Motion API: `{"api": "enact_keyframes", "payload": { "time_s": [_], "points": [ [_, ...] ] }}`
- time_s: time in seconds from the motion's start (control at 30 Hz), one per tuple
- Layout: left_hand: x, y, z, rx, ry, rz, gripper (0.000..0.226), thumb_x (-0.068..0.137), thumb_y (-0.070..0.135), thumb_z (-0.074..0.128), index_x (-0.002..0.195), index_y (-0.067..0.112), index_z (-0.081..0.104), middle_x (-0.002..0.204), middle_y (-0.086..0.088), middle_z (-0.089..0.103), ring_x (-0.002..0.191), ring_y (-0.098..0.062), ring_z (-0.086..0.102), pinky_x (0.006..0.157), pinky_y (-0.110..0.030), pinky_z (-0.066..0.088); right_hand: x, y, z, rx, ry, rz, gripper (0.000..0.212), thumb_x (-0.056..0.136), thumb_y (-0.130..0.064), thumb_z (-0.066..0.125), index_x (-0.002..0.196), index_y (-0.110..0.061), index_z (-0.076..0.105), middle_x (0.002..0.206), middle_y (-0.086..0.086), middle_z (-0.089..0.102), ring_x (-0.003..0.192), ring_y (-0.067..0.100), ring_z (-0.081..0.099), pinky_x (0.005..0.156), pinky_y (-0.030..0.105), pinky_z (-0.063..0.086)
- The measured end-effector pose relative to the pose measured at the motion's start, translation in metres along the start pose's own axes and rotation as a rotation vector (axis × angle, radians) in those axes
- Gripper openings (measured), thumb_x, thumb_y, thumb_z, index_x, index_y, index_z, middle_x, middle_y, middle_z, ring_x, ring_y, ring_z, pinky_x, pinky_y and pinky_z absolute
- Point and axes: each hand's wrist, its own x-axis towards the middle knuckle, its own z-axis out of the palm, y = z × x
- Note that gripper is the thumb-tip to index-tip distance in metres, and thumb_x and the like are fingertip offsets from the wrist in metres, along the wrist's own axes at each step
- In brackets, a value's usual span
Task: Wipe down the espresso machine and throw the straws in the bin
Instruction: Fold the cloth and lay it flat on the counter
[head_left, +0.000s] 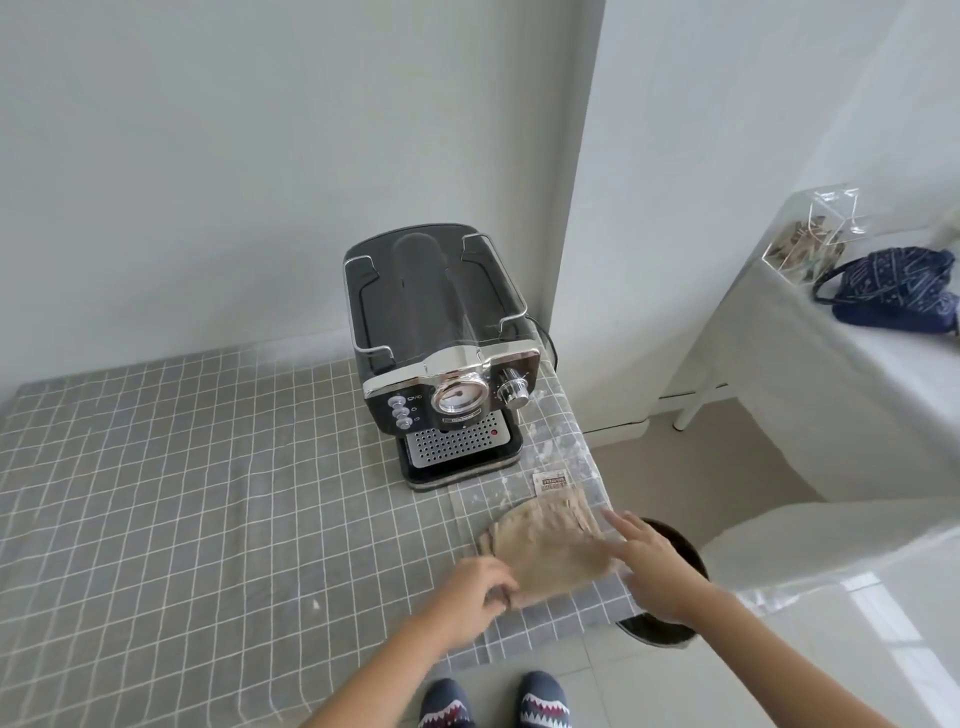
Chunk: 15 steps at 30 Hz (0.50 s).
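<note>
A black and chrome espresso machine (441, 353) stands at the back right of the table, dial and buttons facing me. In front of it, near the right edge, lies a beige cloth (550, 545), blurred. My left hand (475, 592) pinches the cloth's near left corner. My right hand (649, 561) lies flat with fingers spread on the cloth's right side, at the table's edge. A black round bin (675, 540) stands on the floor just below that edge, mostly hidden by my right arm. I cannot make out any straws.
The table wears a grey checked cover (208, 493) under clear plastic. A small printed label (549, 479) lies beside the cloth. To the right, a white-covered table (779, 332) carries a clear box (810, 234) and a dark blue bag (893, 286). My slippered feet (493, 701) show below.
</note>
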Motion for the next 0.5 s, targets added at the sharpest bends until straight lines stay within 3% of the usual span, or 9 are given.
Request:
{"api": "enact_keyframes", "payload": {
  "time_s": [0.07, 0.17, 0.27, 0.33, 0.43, 0.5],
  "points": [
    [0.0, -0.007, 0.017, 0.117, 0.002, -0.025, 0.038, 0.09, 0.009, 0.053, 0.126, 0.022, 0.057, 0.136, 0.009, 0.047, 0.125, -0.007, 0.043, 0.113, -0.03, 0.033, -0.002, -0.009, 0.014, -0.057, -0.074, 0.021, 0.077, 0.082, 0.008, 0.038, 0.148, -0.031, 0.028, 0.163, -0.003, -0.005, 0.15, 0.026, -0.006, 0.12, 0.05, 0.007],
    [0.011, 0.0, 0.026, 0.196, 0.149, 0.013, 0.051, 0.095, 0.018, 0.043, 0.145, 0.022, 0.032, 0.151, 0.008, 0.028, 0.139, -0.011, 0.029, 0.119, -0.032, 0.02, 0.009, -0.029, 0.019, -0.065, 0.025, -0.009, 0.074, 0.09, 0.004, 0.035, 0.154, -0.024, 0.011, 0.162, -0.001, -0.011, 0.147, 0.022, -0.018, 0.119, 0.045, -0.002],
    [0.025, 0.001, 0.032, 0.432, 0.022, -0.041, 0.075, 0.094, 0.045, 0.038, 0.15, 0.02, -0.006, 0.157, 0.003, -0.015, 0.146, -0.017, -0.012, 0.119, -0.043, -0.004, 0.028, -0.032, 0.028, -0.148, -0.02, -0.012, 0.061, 0.102, -0.023, 0.028, 0.153, -0.02, -0.005, 0.162, 0.002, -0.014, 0.137, 0.02, -0.029, 0.113, 0.047, -0.013],
    [0.03, -0.007, 0.036, 0.535, -0.083, -0.134, 0.09, 0.089, 0.058, 0.039, 0.147, 0.019, -0.017, 0.152, 0.002, -0.029, 0.141, -0.02, -0.025, 0.114, -0.051, -0.01, 0.037, -0.026, 0.035, -0.212, -0.097, 0.036, 0.064, 0.101, -0.043, 0.018, 0.152, -0.018, -0.013, 0.161, 0.002, -0.019, 0.135, 0.022, -0.031, 0.113, 0.053, -0.013],
    [0.032, -0.016, 0.039, 0.564, -0.117, -0.177, 0.099, 0.083, 0.065, 0.042, 0.146, 0.021, -0.022, 0.151, 0.005, -0.033, 0.139, -0.022, -0.029, 0.112, -0.054, -0.013, 0.039, -0.017, 0.041, -0.249, -0.13, 0.045, 0.089, 0.077, -0.07, -0.015, 0.15, -0.02, -0.02, 0.156, -0.002, -0.028, 0.136, 0.022, -0.032, 0.113, 0.058, -0.012],
    [0.033, -0.02, 0.038, 0.568, -0.115, -0.177, 0.102, 0.081, 0.067, 0.044, 0.146, 0.023, -0.022, 0.151, 0.007, -0.033, 0.14, -0.023, -0.029, 0.111, -0.056, -0.014, 0.039, -0.014, 0.044, -0.222, -0.133, 0.056, 0.097, 0.065, -0.071, -0.024, 0.149, -0.024, -0.022, 0.152, -0.007, -0.032, 0.136, 0.021, -0.032, 0.113, 0.059, -0.012]
  ]
}}
